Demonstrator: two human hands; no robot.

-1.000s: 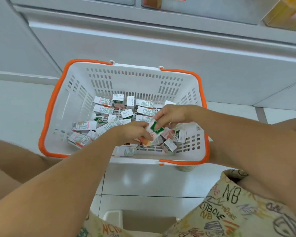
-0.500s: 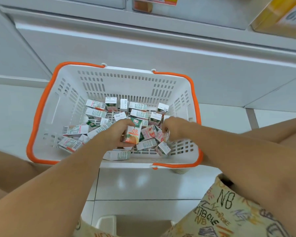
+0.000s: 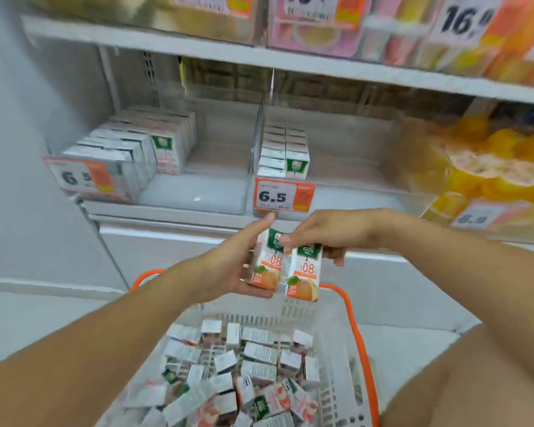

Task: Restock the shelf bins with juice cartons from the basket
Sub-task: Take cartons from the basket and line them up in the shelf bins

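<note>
Shelf bins ahead, part stocked. My left fingers cradle one carton; right fingers pinch another. Basket below holds many cartons.

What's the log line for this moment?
left hand: holds carton | right hand: holds second carton | both above basket

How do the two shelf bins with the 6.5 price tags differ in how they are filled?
The left bin holds more cartons, in several rows filling its left side; the right bin holds only a short double row at its left wall. The left bin's price tag is tilted and blurred; the right bin's price tag reads clearly. Both are clear plastic, sit on one shelf and have bare room on their right.
</note>
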